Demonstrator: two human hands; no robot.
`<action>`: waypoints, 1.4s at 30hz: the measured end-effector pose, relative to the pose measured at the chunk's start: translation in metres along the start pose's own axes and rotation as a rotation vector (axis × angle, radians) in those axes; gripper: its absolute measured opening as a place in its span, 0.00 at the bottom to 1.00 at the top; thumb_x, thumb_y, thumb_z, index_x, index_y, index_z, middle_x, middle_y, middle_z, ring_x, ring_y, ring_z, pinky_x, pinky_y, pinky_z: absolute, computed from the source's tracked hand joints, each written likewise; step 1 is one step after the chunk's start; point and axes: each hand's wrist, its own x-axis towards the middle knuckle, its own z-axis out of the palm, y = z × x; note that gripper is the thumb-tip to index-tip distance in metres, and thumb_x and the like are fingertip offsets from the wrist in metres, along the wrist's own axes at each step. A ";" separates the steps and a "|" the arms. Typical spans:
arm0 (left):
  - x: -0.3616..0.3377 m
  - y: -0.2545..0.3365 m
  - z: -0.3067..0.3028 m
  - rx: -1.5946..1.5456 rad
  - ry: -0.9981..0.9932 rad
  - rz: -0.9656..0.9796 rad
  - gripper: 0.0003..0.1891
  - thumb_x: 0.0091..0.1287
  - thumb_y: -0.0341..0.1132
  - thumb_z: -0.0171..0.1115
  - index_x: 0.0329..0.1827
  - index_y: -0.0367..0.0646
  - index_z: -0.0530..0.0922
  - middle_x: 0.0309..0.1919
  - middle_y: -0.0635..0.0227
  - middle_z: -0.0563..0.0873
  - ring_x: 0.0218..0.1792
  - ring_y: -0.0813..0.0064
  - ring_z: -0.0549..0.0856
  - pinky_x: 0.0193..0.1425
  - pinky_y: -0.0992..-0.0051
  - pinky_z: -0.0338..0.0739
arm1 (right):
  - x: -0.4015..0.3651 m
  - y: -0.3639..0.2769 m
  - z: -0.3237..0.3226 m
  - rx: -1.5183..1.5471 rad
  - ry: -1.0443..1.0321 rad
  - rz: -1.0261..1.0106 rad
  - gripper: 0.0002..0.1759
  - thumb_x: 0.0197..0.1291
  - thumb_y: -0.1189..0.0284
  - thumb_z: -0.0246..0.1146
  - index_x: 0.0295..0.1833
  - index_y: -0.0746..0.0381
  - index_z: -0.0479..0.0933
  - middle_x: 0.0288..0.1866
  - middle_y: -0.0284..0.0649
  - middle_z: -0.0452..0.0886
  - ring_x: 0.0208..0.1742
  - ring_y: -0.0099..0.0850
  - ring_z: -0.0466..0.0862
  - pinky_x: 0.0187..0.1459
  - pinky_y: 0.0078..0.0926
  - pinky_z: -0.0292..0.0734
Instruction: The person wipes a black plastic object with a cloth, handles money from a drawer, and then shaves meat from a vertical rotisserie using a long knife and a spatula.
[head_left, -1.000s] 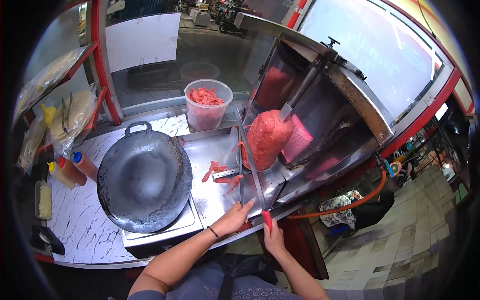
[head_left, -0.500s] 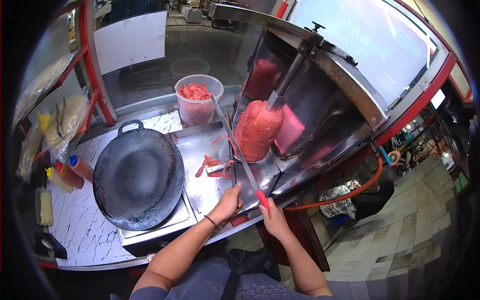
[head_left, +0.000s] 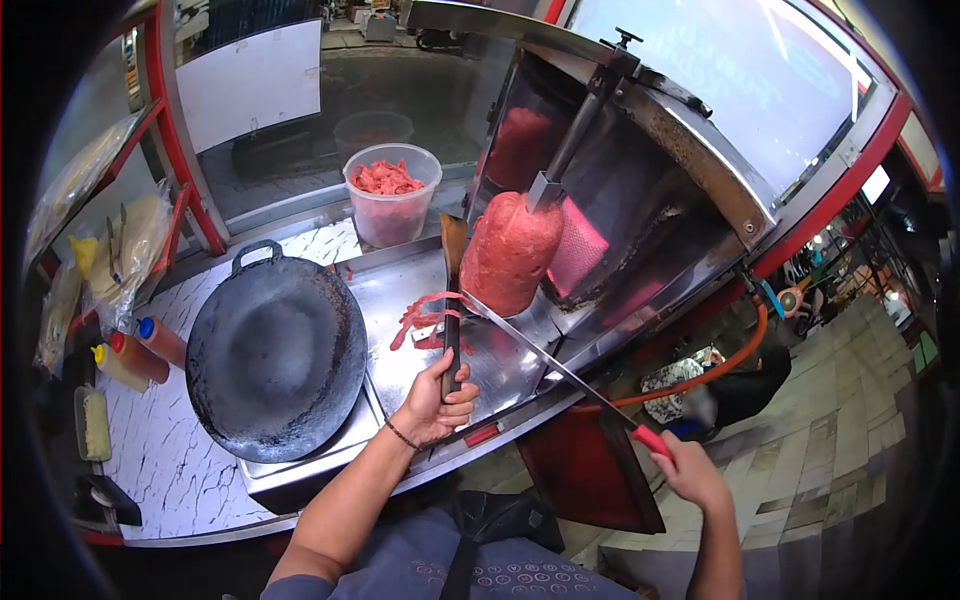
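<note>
A large cone of reddish meat (head_left: pixel 512 250) stands on a vertical metal spit. My right hand (head_left: pixel 690 470) is closed round the red handle of a long knife (head_left: pixel 565 370), and the blade's tip end lies at the lower left of the meat. My left hand (head_left: pixel 437 405) grips the dark handle of a wooden-ended tool (head_left: pixel 454 250), held upright just left of the meat. Strips of cut meat (head_left: pixel 420 318) hang around the tool's handle and lie over the metal tray (head_left: pixel 385 300).
A tub of meat pieces (head_left: pixel 392 205) stands behind the tray. To the left are a black wok (head_left: pixel 277 355) on a stove, sauce bottles (head_left: pixel 138 358) and bagged flatbreads (head_left: pixel 130 240). An orange hose (head_left: pixel 735 360) curves at the right, near a seated person (head_left: pixel 750 390).
My right hand has moved right and down, swinging the knife to a flatter slant. My left hand has risen slightly and the wooden-ended tool now stands clearly beside the meat.
</note>
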 end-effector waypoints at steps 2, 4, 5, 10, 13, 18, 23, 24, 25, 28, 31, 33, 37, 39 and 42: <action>-0.002 0.002 0.001 -0.005 0.012 0.007 0.24 0.77 0.61 0.40 0.32 0.52 0.68 0.16 0.78 0.61 0.10 0.86 0.53 0.11 0.83 0.46 | -0.010 0.001 -0.021 -0.008 -0.012 -0.001 0.14 0.67 0.64 0.61 0.43 0.64 0.70 0.30 0.59 0.79 0.38 0.61 0.79 0.36 0.53 0.71; -0.003 0.002 -0.001 0.019 -0.011 0.000 0.24 0.77 0.60 0.41 0.32 0.52 0.68 0.16 0.78 0.61 0.10 0.86 0.53 0.11 0.82 0.47 | -0.009 0.000 -0.033 -0.051 -0.002 -0.026 0.14 0.66 0.64 0.61 0.42 0.64 0.70 0.29 0.59 0.78 0.37 0.61 0.79 0.36 0.53 0.71; -0.003 0.002 0.000 0.022 -0.008 -0.013 0.24 0.77 0.60 0.41 0.32 0.52 0.68 0.16 0.78 0.61 0.10 0.86 0.53 0.11 0.82 0.47 | -0.009 -0.001 -0.036 -0.093 0.006 -0.041 0.13 0.66 0.64 0.62 0.42 0.63 0.70 0.29 0.58 0.78 0.36 0.60 0.79 0.35 0.53 0.70; -0.008 0.001 0.003 0.038 0.043 -0.011 0.23 0.78 0.60 0.41 0.32 0.52 0.67 0.16 0.78 0.61 0.11 0.86 0.54 0.12 0.83 0.47 | -0.005 -0.012 -0.043 -0.096 -0.011 -0.048 0.13 0.67 0.65 0.61 0.41 0.64 0.70 0.28 0.57 0.78 0.35 0.60 0.79 0.36 0.53 0.70; -0.008 -0.001 0.000 0.065 0.031 -0.005 0.23 0.78 0.59 0.41 0.32 0.52 0.67 0.16 0.78 0.61 0.11 0.86 0.54 0.12 0.82 0.47 | -0.002 -0.012 -0.048 -0.115 0.004 -0.068 0.13 0.67 0.65 0.60 0.41 0.64 0.70 0.29 0.57 0.78 0.35 0.60 0.79 0.36 0.53 0.70; -0.011 0.000 0.001 0.065 0.071 0.003 0.23 0.78 0.59 0.40 0.32 0.51 0.67 0.16 0.78 0.61 0.11 0.87 0.54 0.11 0.82 0.47 | -0.002 -0.010 -0.038 -0.103 0.011 -0.062 0.13 0.66 0.65 0.61 0.41 0.64 0.71 0.27 0.56 0.77 0.34 0.58 0.79 0.35 0.53 0.69; -0.012 -0.005 0.002 0.053 0.089 0.002 0.24 0.78 0.59 0.39 0.32 0.51 0.67 0.15 0.78 0.61 0.10 0.87 0.53 0.11 0.82 0.46 | -0.008 -0.007 -0.047 -0.111 0.042 -0.083 0.13 0.64 0.66 0.62 0.38 0.64 0.70 0.26 0.54 0.76 0.33 0.57 0.79 0.34 0.52 0.68; -0.014 -0.005 0.002 0.056 0.092 -0.001 0.24 0.78 0.59 0.39 0.32 0.51 0.67 0.15 0.78 0.61 0.10 0.87 0.53 0.11 0.82 0.46 | -0.009 -0.006 -0.046 -0.106 0.042 -0.081 0.13 0.64 0.66 0.62 0.38 0.64 0.70 0.26 0.54 0.76 0.33 0.57 0.79 0.34 0.52 0.68; -0.015 -0.004 0.003 0.069 0.091 -0.007 0.24 0.78 0.59 0.39 0.32 0.51 0.67 0.15 0.78 0.61 0.10 0.87 0.53 0.11 0.82 0.46 | -0.009 -0.006 -0.046 -0.096 0.057 -0.084 0.13 0.64 0.66 0.62 0.37 0.64 0.70 0.26 0.54 0.76 0.33 0.57 0.79 0.34 0.51 0.68; -0.020 -0.002 -0.001 0.087 0.093 -0.011 0.24 0.79 0.59 0.38 0.32 0.51 0.67 0.15 0.78 0.61 0.10 0.87 0.53 0.11 0.82 0.46 | -0.015 -0.010 -0.057 -0.045 0.053 -0.062 0.12 0.63 0.67 0.63 0.37 0.64 0.72 0.25 0.54 0.76 0.32 0.56 0.79 0.33 0.48 0.69; -0.022 -0.006 -0.001 0.107 0.086 -0.019 0.24 0.79 0.58 0.38 0.32 0.51 0.67 0.15 0.78 0.61 0.10 0.87 0.53 0.12 0.82 0.46 | -0.017 -0.011 -0.055 0.053 0.061 -0.068 0.11 0.64 0.68 0.63 0.38 0.65 0.73 0.25 0.55 0.76 0.31 0.56 0.79 0.32 0.46 0.69; -0.022 -0.007 0.004 0.091 0.120 -0.006 0.23 0.79 0.58 0.38 0.32 0.51 0.67 0.15 0.78 0.61 0.10 0.87 0.53 0.12 0.82 0.46 | -0.002 -0.016 -0.039 0.057 0.064 -0.079 0.11 0.64 0.68 0.62 0.40 0.66 0.73 0.26 0.56 0.76 0.32 0.57 0.79 0.32 0.46 0.69; -0.022 -0.004 -0.001 0.087 0.088 -0.012 0.23 0.79 0.58 0.39 0.32 0.51 0.67 0.15 0.78 0.61 0.10 0.87 0.53 0.12 0.82 0.46 | 0.015 -0.017 -0.019 0.075 0.069 -0.091 0.12 0.65 0.67 0.62 0.41 0.66 0.72 0.26 0.57 0.76 0.34 0.59 0.78 0.33 0.48 0.70; -0.022 -0.003 0.000 0.088 0.103 -0.016 0.23 0.79 0.58 0.38 0.32 0.51 0.67 0.15 0.78 0.61 0.10 0.87 0.53 0.11 0.82 0.46 | 0.010 -0.010 -0.019 0.073 0.048 -0.083 0.12 0.66 0.67 0.62 0.41 0.66 0.72 0.27 0.57 0.76 0.34 0.59 0.78 0.34 0.48 0.70; -0.021 -0.004 0.001 0.092 0.106 -0.011 0.23 0.79 0.58 0.38 0.32 0.51 0.67 0.15 0.78 0.60 0.10 0.87 0.53 0.11 0.82 0.45 | 0.006 -0.009 -0.026 0.064 0.018 -0.045 0.12 0.66 0.67 0.62 0.41 0.66 0.72 0.27 0.58 0.77 0.34 0.59 0.79 0.34 0.49 0.70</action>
